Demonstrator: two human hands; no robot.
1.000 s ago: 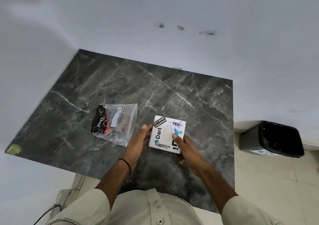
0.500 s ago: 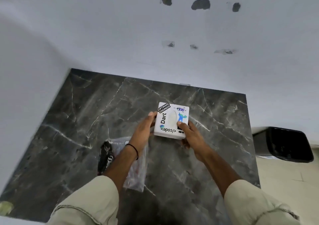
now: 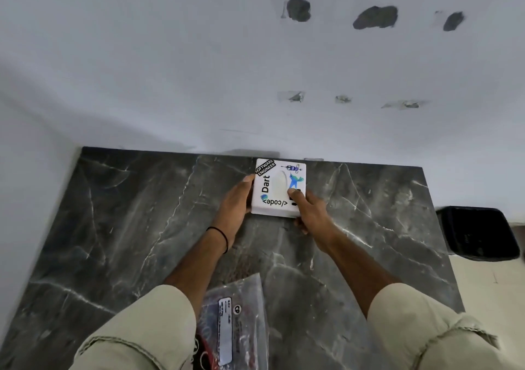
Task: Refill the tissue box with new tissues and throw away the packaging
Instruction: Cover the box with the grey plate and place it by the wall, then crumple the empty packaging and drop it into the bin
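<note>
dark marble table, white tissue box gripped between left hand and right hand

Tissue box at table back edge; packaging near front; bin right.

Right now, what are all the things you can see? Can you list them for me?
tissue box: one, white with stickers, far edge of table by the wall, held on both sides
plastic packaging: one, clear with red and black print, near edge of table between the arms
table: one, dark marble
bin: one, black, on floor at right
wall: white, with dark holes
left hand: on box's left side
right hand: on box's right side
</note>
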